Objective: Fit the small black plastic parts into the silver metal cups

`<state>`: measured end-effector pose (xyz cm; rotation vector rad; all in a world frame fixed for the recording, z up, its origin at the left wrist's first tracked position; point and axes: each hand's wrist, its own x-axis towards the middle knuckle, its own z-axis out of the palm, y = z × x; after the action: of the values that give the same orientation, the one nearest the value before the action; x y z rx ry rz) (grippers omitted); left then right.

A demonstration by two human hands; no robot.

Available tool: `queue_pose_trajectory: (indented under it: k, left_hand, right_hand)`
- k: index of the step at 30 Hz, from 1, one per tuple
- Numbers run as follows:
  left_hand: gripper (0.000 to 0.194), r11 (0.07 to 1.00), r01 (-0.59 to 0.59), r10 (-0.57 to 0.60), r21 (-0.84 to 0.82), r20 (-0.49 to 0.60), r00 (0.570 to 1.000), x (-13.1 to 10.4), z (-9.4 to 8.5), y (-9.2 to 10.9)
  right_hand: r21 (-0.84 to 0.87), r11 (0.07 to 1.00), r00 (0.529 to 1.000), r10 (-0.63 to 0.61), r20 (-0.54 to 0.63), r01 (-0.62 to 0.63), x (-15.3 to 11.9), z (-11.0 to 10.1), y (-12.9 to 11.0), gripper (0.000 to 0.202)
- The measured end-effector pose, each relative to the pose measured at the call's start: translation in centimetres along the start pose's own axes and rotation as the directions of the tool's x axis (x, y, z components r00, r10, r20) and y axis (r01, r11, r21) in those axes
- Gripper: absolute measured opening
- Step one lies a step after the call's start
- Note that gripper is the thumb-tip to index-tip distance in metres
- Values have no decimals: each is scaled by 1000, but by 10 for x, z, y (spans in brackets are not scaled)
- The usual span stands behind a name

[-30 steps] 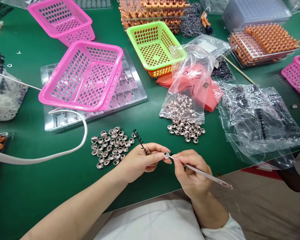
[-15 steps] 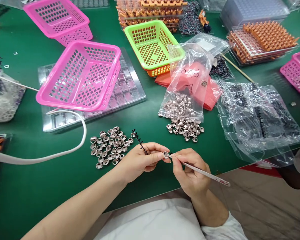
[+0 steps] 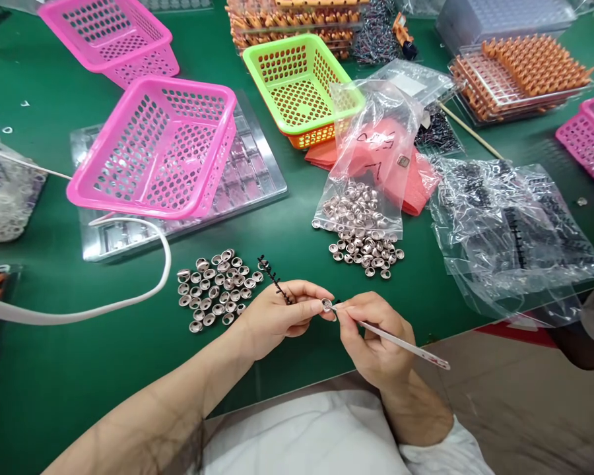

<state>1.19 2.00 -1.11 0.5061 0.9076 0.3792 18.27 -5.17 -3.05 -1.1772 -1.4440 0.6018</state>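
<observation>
Pinching one small metal cup [image 3: 326, 305] at its fingertips, the left hand [image 3: 284, 316] is nearly closed, with one black branched strip [image 3: 276, 284] sticking out from its far side. The right hand [image 3: 376, 340] grips one slim tool [image 3: 428, 356] between thumb and fingers, its tip at the cup. Both hands are at the table's near edge.

Just left lies a loose group of metal cups [image 3: 216, 291], roughly forty; overlaps prevent an exact count. Beyond the right hand, a second heap [image 3: 369, 251], too crowded to count, spills from one clear bag [image 3: 376, 148]. That bag covers part of one red cloth [image 3: 418, 191] and overlaps a corner of one green basket [image 3: 304, 125], which sits in an orange one.

On the left, one pink basket [image 3: 151, 211] hides much of a clear tray [image 3: 264, 168], and one white cord [image 3: 103, 313] arcs in front. Farther right are one crinkled bag [image 3: 485, 231] and a tray of orange parts [image 3: 539, 66].
</observation>
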Motion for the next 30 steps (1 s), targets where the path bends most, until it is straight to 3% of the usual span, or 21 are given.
queue_pose_trajectory:
  k: [11,20,30]
  left_hand:
    - [31,1000,-23,23,0,11,1000,1,-1,-3]
    - [31,997,-48,51,-60,47,998,-3,-2,1]
    - [28,995,-34,43,-91,93,995,-3,-3,0]
  right_hand:
    - [-44,997,996,-65,62,67,4,-2,-2,31]
    - [23,999,973,46,-225,-42,-6,0,0,25]
    - [72,997,969,58,-242,-42,-4,-1,1,24]
